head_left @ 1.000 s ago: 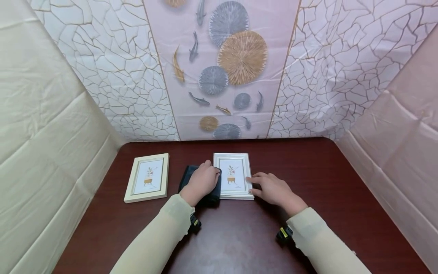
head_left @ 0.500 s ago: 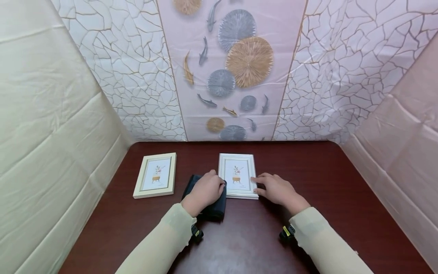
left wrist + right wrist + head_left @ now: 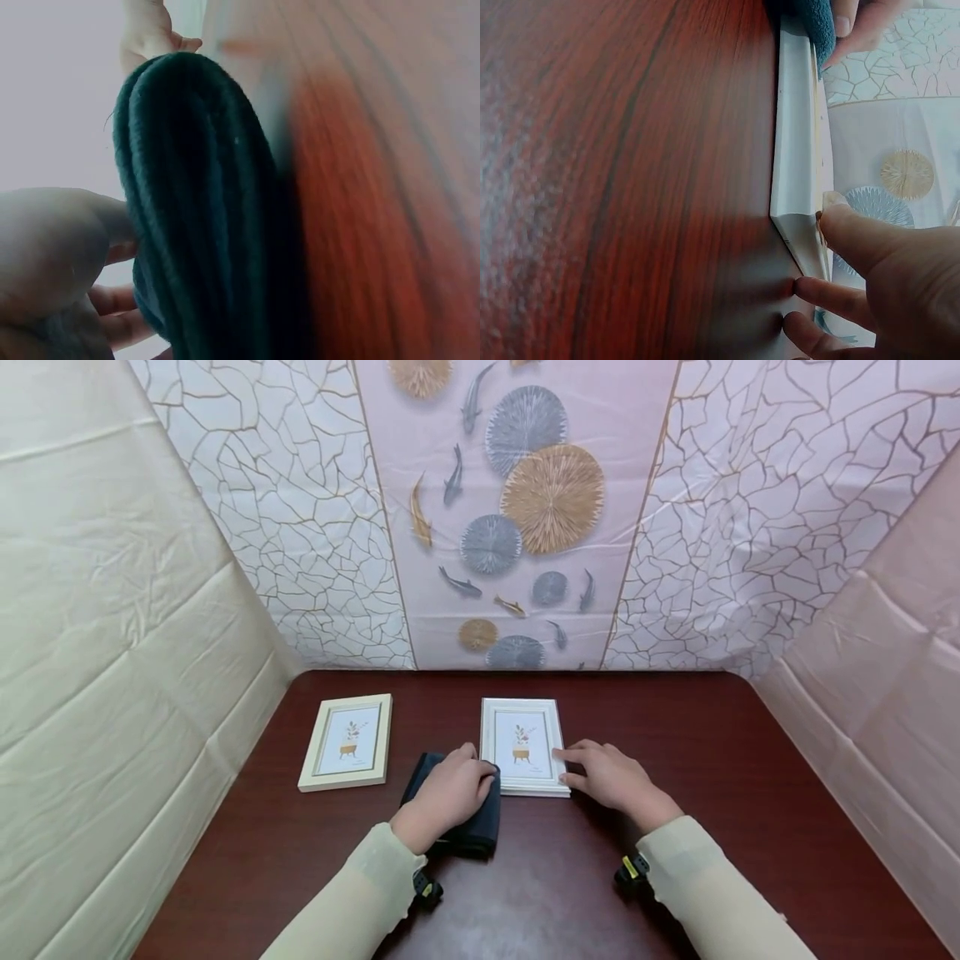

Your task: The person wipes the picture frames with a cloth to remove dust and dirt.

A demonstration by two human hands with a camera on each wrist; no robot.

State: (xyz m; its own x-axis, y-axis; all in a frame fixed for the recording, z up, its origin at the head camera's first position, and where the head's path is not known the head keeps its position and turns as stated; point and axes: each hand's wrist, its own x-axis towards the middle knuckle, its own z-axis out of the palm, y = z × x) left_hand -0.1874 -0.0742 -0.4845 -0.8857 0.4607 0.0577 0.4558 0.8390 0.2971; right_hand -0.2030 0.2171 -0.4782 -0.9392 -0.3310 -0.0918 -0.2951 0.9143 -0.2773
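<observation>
My left hand (image 3: 452, 793) grips a folded dark blue-green cloth (image 3: 480, 822). The cloth lies against the lower left edge of a white picture frame (image 3: 487, 727), partly hiding that corner. In the left wrist view the thick folds of the cloth (image 3: 195, 195) stand close to the camera. My right hand (image 3: 611, 777) holds the white frame by its right edge. In the right wrist view its thumb is on the frame near a corner, with fingers (image 3: 836, 300) along the side. The frame lies flat, showing a potted plant print.
A second, cream picture frame (image 3: 307, 768) with a similar print lies to the left on the dark red wooden table (image 3: 637, 710). Pale fabric walls (image 3: 135, 677) rise at both sides, and a patterned cloth (image 3: 510, 635) hangs behind.
My left hand has drawn the cloth along the frame's left edge, toward me. The right hand stays at the right edge. The head view has shifted slightly.
</observation>
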